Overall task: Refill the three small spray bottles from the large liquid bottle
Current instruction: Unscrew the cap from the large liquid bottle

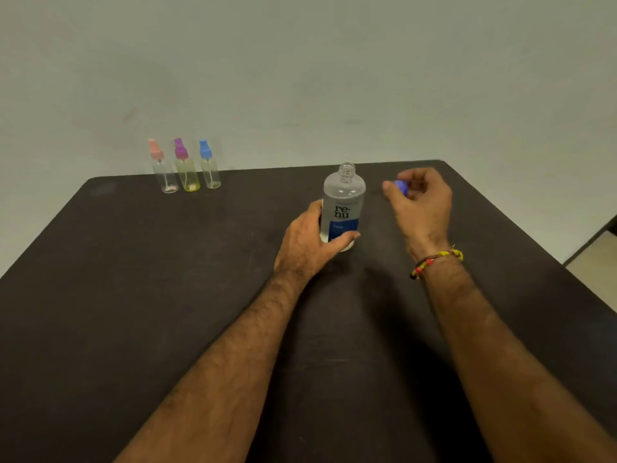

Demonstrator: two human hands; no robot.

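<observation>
The large clear bottle (343,198) with a blue and white label stands upright on the dark table (167,295), its threaded neck uncapped. My left hand (309,243) grips its lower body. To the right of the bottle, my right hand (419,203) pinches the blue cap (400,187) just above the table. Three small spray bottles stand in a row at the far left edge: one with a pink top (162,168), one with a purple top (185,167), one with a blue top (208,165). All three keep their spray tops on.
A pale wall rises right behind the table's far edge. The table's right edge runs diagonally, with a strip of light floor (597,265) beyond it. A beaded bracelet (434,262) circles my right wrist.
</observation>
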